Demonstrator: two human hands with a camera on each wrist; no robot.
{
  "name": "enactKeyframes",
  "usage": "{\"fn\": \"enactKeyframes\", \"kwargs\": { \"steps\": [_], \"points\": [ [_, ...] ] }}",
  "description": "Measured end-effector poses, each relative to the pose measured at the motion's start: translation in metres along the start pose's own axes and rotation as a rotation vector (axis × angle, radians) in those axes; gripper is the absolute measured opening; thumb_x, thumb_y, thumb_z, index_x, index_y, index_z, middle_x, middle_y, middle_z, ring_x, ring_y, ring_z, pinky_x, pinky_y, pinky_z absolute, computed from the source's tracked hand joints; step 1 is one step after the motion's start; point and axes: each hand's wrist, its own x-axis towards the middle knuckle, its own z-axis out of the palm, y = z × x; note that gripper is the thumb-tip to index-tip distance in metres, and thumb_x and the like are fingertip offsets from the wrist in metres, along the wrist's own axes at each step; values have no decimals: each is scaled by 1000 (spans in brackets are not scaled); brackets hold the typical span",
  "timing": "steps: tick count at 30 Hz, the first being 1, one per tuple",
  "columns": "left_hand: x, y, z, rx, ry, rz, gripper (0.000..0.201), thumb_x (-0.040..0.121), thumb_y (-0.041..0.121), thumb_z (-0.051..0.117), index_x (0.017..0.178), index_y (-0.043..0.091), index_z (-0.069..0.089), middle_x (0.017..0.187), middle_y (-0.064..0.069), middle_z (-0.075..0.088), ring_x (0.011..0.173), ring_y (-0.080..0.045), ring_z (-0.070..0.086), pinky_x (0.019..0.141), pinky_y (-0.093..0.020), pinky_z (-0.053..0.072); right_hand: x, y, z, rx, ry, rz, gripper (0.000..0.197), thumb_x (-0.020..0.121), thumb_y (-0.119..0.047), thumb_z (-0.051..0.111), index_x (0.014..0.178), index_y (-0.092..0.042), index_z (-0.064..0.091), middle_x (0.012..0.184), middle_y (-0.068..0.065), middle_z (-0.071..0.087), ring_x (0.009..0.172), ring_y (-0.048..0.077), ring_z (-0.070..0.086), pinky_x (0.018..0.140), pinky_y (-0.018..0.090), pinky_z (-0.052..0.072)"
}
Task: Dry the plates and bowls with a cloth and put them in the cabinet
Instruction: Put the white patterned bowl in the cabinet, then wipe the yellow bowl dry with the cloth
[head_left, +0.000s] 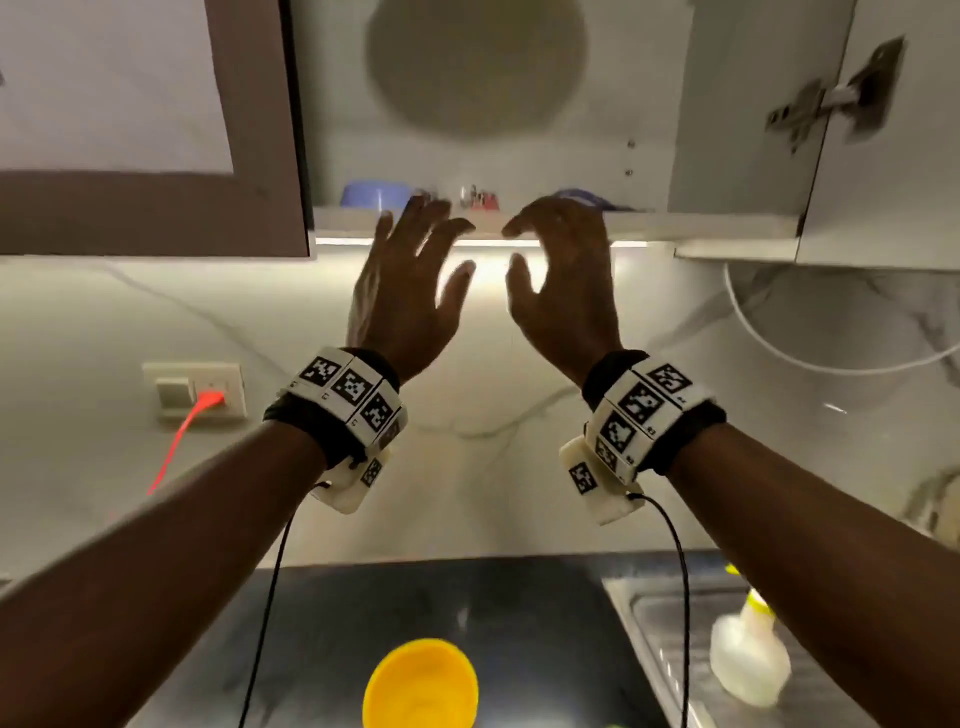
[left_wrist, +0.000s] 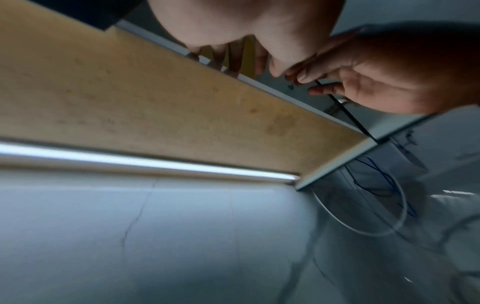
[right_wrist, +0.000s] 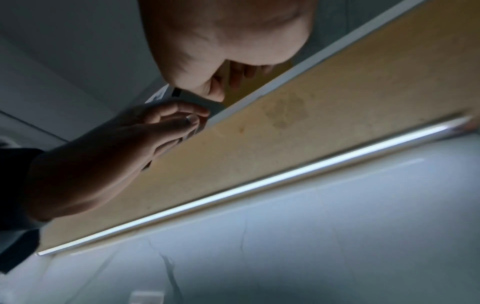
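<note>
I see both hands raised at the open cabinet, palms fwd. Left hand: fingers spread and loose, holding nothing. Right hand: fingers lightly bent, also holding nothing. Fingertips of both sit right at the shelf's front edge. Just past the left fingertips there's a blue bowl on the shelf; past the right fingertips a blue-rimmed dish, partly hidden. Between the two hands, further in, small red/white items, too blurred to tell. Above the fingers, a big round plate inside the cabinet. Well below the wrists, on the dark surface, a yellow bowl; a bottle lies in the sink to its right. Light strip runs under the cabinet.
</note>
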Motion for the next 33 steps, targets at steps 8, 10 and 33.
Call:
{"fn": "enactKeyframes", "kwargs": {
  "steps": [8,10,33],
  "points": [
    [-140,12,20,-90,-285,-191,47,89,21,59,135,15,50,148,-9,44,126,-32,52,94,-45,51,-100,32,-21,-131,-242,149,26,77,-10,56,102,-9,64,110,12,56,103,28,53,87,33,43],
    [-165,6,20,-116,-352,-262,48,87,24,56,134,16,50,144,-10,47,123,-33,54,89,-48,54,-122,33,-24,-106,-320,210,26,77,-6,56,101,-7,64,111,15,56,105,30,54,88,25,38],
    [-400,11,13,99,-965,-1026,48,99,43,52,135,13,48,133,-14,55,119,-40,54,95,-51,44,-358,65,-73,-312,-1812,898,95,68,-63,78,141,-15,40,141,9,47,122,28,52,50,19,44]
  ]
}}
